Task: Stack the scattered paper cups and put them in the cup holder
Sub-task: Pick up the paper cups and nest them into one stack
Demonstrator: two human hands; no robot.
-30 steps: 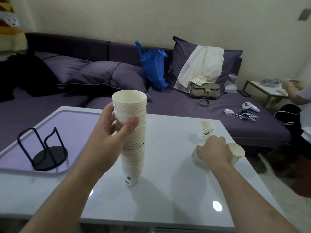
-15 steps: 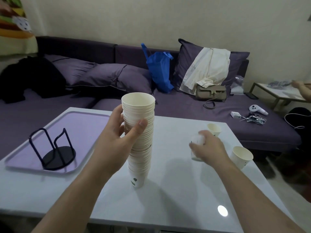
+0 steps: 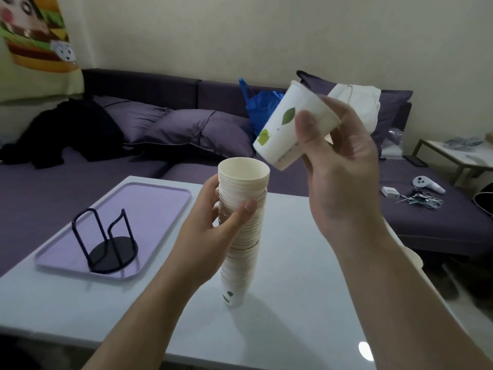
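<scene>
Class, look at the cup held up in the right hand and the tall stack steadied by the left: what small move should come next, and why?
Probably lower the loose cup base-first into the stack. The right hand holds it tilted, just above and right of the stack's open top, while the left hand grips the stack upright on the table. The cup holder stands empty.

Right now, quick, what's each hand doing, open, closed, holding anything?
Left hand: closed around the tall stack of cups, which stands on the table.
Right hand: closed on a single paper cup, tilted in the air above the stack.
</scene>
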